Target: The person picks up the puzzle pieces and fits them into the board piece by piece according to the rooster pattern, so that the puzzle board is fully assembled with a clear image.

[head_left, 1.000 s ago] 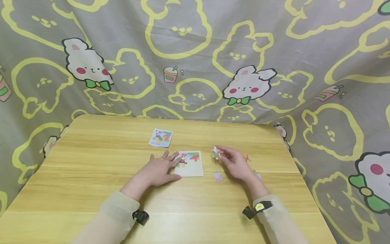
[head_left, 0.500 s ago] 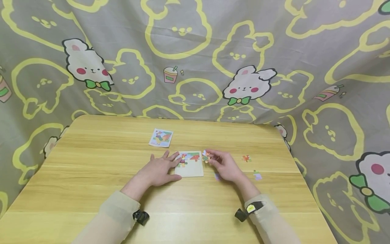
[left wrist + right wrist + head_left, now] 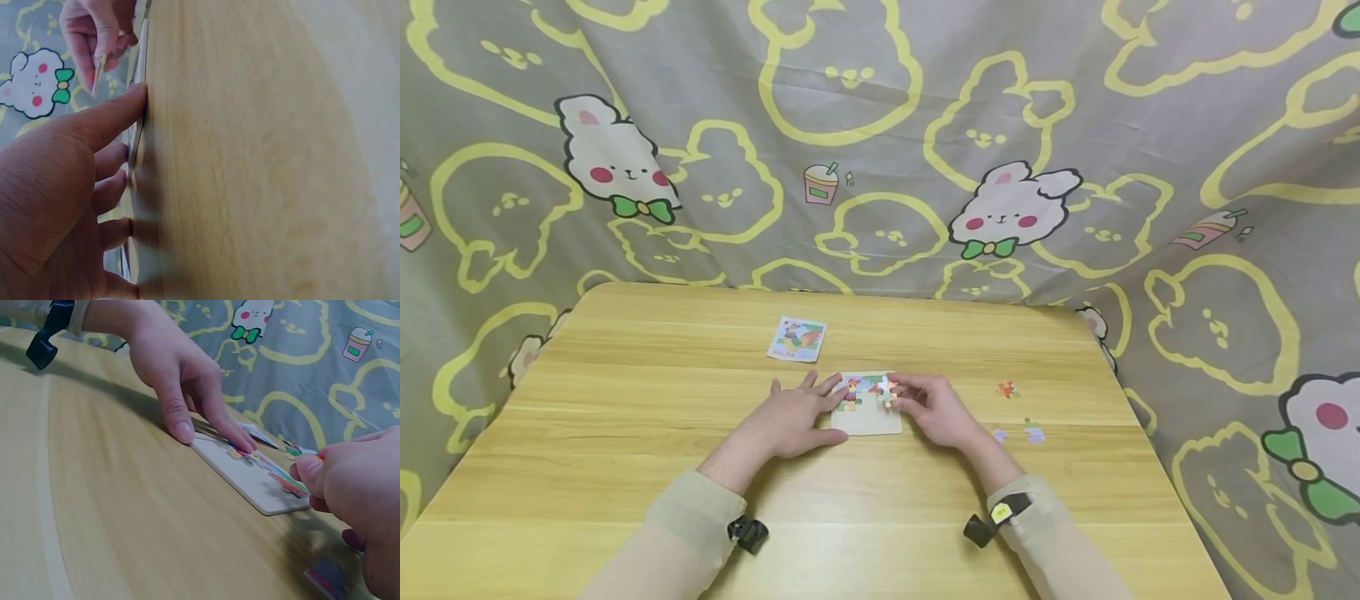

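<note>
A white puzzle board (image 3: 868,422) lies on the table, with several joined pieces (image 3: 284,481) of a colourful picture along its far side. My left hand (image 3: 790,417) rests over the board's left side, fingers spread, the thumb at its near left corner. Between thumb and fingers my right hand (image 3: 936,408) pinches a jigsaw piece (image 3: 887,392) with white, orange and green on it. That piece is held above the board's right part, apart from its surface in the right wrist view. Fingers hide some of the held piece.
A picture card (image 3: 797,339) of a bird lies behind the board to the left. Loose jigsaw pieces lie right of my right hand: an orange one (image 3: 1007,389) and a green-and-lilac one (image 3: 1034,431). A patterned curtain (image 3: 880,167) hangs behind the wooden table (image 3: 865,517).
My right hand has moved left with the jigsaw piece, from right of the board to above its right part. My left hand has stayed in place.
</note>
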Tool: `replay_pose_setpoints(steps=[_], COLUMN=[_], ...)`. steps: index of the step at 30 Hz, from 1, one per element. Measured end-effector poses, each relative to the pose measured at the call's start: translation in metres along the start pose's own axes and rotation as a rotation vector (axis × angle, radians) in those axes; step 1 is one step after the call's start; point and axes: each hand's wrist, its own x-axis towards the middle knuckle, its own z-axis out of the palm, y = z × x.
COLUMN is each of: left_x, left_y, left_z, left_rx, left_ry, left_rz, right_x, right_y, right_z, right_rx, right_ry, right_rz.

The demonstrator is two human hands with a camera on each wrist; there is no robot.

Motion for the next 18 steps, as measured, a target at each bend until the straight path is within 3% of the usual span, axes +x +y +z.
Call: replay_pose_setpoints(steps=[8,18], left_x=[0.001,0.0], left_y=[-0.002,-0.002], left_z=[0.001,0.001], left_rx=[-0.004,0.001], left_ry=[0.005,0.013], left_rz=[0.0,0.004], right_x=[0.008,0.014], right_y=[-0.005,-0.006], right_z=[0.006,0.016], right_rx=[-0.03,-0.147], right_ry=[-0.078,-0.101], right_rz=[-0.035,-0.071])
